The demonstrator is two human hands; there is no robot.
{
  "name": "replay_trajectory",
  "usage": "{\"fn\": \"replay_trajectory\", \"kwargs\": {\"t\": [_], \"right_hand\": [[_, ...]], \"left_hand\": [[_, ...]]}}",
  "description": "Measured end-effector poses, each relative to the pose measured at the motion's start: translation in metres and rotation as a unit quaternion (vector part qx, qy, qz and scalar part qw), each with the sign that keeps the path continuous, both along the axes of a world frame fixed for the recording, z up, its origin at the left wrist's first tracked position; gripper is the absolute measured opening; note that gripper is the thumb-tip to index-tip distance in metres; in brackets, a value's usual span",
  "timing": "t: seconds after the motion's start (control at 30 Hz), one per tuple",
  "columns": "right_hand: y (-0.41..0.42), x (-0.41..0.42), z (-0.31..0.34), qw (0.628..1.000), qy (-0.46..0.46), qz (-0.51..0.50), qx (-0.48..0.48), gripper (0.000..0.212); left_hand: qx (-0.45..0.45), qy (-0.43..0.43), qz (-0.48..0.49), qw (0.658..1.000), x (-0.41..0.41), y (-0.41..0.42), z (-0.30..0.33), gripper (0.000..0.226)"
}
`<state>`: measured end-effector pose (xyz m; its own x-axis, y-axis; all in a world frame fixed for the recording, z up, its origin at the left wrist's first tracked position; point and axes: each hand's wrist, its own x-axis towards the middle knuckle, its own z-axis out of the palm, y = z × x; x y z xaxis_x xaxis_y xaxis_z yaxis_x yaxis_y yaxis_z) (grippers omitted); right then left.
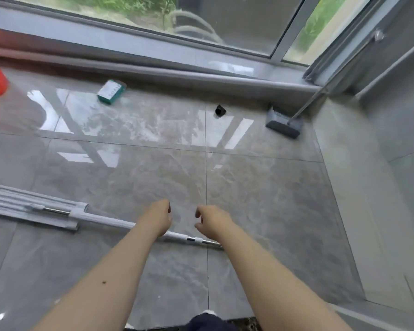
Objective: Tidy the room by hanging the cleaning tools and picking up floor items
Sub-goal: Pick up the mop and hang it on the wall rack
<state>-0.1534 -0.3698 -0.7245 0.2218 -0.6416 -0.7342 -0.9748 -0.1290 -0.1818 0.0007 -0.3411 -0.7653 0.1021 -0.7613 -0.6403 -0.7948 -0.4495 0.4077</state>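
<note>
Head view looks down on a glossy tiled floor (261, 199) with both bare arms stretched forward. The left hand (159, 217) and the right hand (210, 220) hang loosely curled and empty — neither grip has closed on anything.

A flat mop (58, 212) lies across the floor just under the wrists, its pad off to the left and its pole running right beneath both forearms. Farther off, a green-and-white box (111, 91) and a small black object (220, 110) lie near the window sill (201, 75); a broom (285, 124) leans in the right corner.

My guess is the mop comes first — the hands are nearest it. That calls for bending lower and wrapping one hand round the pole, then lifting it upright. No hook or hanger shows from here.
</note>
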Motion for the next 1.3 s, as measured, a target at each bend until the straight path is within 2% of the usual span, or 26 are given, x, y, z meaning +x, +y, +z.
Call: {"fn": "replay_trajectory", "kwargs": {"t": [0.27,0.37,0.63,0.83,1.03,1.2,1.3], "right_hand": [[-0.003,-0.034,-0.191,0.999,0.013,-0.037,-0.003,0.036],[0.001,-0.042,-0.257,0.999,0.026,-0.024,0.009,0.039],[0.021,-0.051,-0.37,0.998,0.043,0.015,-0.032,0.042],[0.032,-0.049,-0.411,0.994,0.054,0.048,-0.085,0.037],[0.033,-0.048,-0.429,0.99,0.048,0.053,-0.121,0.031],[0.023,-0.051,-0.413,0.985,0.045,0.063,-0.157,0.027],[0.009,-0.052,-0.378,0.958,0.059,0.083,-0.267,0.018]], "left_hand": [[0.0,-0.026,-0.048,0.998,-0.04,-0.01,-0.187,0.026],[0.015,-0.044,-0.094,0.994,-0.048,-0.008,-0.251,0.03],[0.027,-0.112,-0.248,0.962,-0.06,-0.006,-0.353,0.055],[-0.016,-0.161,-0.288,0.944,-0.061,0.005,-0.388,0.044],[-0.054,-0.172,-0.313,0.933,-0.058,0.004,-0.408,0.035],[-0.072,-0.175,-0.298,0.936,-0.059,-0.005,-0.396,0.038],[-0.099,-0.17,-0.269,0.943,-0.057,-0.021,-0.369,0.034]]}}
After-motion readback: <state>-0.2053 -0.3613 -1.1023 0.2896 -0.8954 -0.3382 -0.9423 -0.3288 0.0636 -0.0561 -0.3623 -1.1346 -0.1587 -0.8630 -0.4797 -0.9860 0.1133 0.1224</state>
